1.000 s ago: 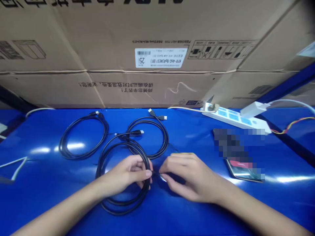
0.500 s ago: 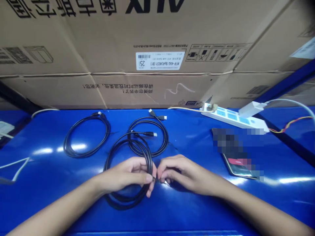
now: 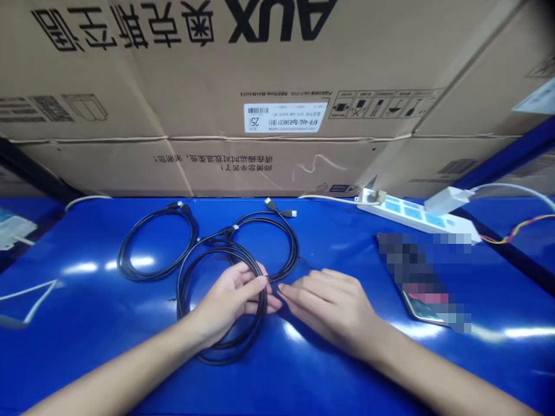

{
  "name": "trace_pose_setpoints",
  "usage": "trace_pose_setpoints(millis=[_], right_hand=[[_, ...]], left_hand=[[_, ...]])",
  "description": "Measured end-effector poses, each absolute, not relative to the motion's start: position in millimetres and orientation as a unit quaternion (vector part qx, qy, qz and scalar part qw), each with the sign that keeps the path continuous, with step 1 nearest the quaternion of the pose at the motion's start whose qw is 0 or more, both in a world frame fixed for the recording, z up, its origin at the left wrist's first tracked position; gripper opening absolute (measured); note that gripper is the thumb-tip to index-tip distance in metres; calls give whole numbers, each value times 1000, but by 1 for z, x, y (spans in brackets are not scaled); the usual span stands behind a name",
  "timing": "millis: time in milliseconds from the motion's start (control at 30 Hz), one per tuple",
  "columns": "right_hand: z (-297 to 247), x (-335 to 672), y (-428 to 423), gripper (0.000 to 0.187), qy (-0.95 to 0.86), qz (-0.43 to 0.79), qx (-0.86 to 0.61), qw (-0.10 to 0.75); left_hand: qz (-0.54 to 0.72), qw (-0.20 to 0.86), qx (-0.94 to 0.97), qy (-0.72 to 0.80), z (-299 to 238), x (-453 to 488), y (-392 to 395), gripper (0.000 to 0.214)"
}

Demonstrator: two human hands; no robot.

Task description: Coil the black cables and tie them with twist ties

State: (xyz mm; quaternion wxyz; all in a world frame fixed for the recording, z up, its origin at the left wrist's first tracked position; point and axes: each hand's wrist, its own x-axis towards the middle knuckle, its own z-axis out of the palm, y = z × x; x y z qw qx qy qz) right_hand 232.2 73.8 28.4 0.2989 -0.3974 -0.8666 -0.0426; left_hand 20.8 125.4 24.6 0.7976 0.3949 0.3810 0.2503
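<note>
A coil of black cable (image 3: 180, 283) stands tilted over the blue table, its far loops near a second coil. My left hand (image 3: 236, 294) grips the right side of this coil between thumb and fingers. Just right of it, my right hand (image 3: 333, 303) is closed with fingertips pinched near the coil; what they hold is hidden. The held cable's connector ends (image 3: 228, 231) lie at the coil's top. Behind it rests another coiled black cable (image 3: 295, 248) with two plugs showing. A third coiled black cable (image 3: 124, 254) lies to the left.
A white power strip (image 3: 410, 212) with a white charger (image 3: 448, 201) plugged in lies at the back right. Nearer is a dark, partly blurred phone-like item (image 3: 422, 312). A large cardboard box (image 3: 208, 167) walls off the back of the blue table (image 3: 130, 335).
My right hand has turned knuckles-up, its fingertips now slightly apart from my left hand. My left thumb and the coil have shifted up a little. The view has tilted slightly upward.
</note>
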Motion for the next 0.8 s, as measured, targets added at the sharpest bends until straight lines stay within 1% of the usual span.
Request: trace_pose_setpoints(millis=[100, 167, 233, 300, 367, 433, 500, 600, 667, 800], right_hand=[[38, 232, 72, 17, -866, -117, -383, 299], [40, 231, 72, 14, -862, -100, -381, 320], [39, 231, 74, 12, -849, -13, -397, 349], [36, 231, 77, 11, -810, 128, -426, 381], [34, 232, 81, 9, -757, 257, -457, 390], [33, 233, 84, 7, -725, 334, -469, 379], [33, 237, 87, 9, -731, 371, -438, 369], [33, 243, 91, 14, -768, 382, -377, 351], [32, 247, 94, 18, -782, 361, -377, 341], [28, 249, 95, 16, -802, 292, -397, 336]], left_hand=[[228, 788, 434, 373, 22, 21, 122, 29], [209, 784, 457, 364, 22, 22, 120, 31], [184, 783, 477, 354, 23, 22, 119, 30], [152, 778, 503, 343, 27, 22, 118, 26], [124, 772, 530, 327, 30, 20, 118, 22], [104, 763, 561, 304, 32, 17, 119, 20], [83, 755, 588, 280, 33, 14, 119, 21], [57, 745, 608, 269, 32, 10, 118, 25], [60, 748, 598, 281, 30, 9, 118, 27], [140, 780, 540, 283, 26, 10, 121, 30]])
